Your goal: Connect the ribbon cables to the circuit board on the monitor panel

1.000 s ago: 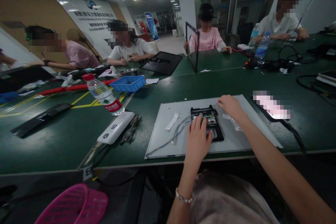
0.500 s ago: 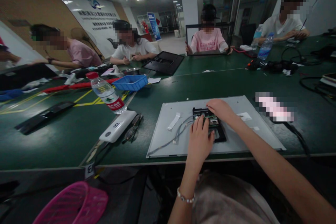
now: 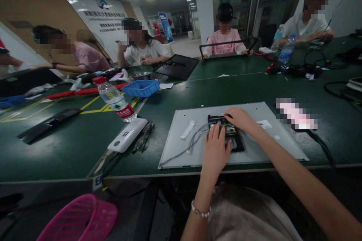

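Observation:
A grey metal panel [image 3: 254,147] lies flat on the green table in front of me. A black frame with a small circuit board [image 3: 233,141] sits on its middle. My left hand [image 3: 215,150] rests on the near left part of the black frame, fingers stretched flat. My right hand [image 3: 240,118] lies over the frame's far edge, fingers curled down onto the board; whether they hold anything is hidden. Thin grey cables [image 3: 189,145] and a white tape strip [image 3: 187,129] lie on the panel to the left.
A water bottle [image 3: 114,99], a white power bank [image 3: 127,134] and glasses [image 3: 143,138] lie left of the panel. A blue tray [image 3: 140,88] sits behind. A phone [image 3: 296,119] with a cable lies right. A pink basket [image 3: 80,220] is below. Several people work across the table.
My right hand moved from the panel's right part leftward onto the far edge of the black frame. The person opposite lowered a black bezel frame flat. My left hand stayed put.

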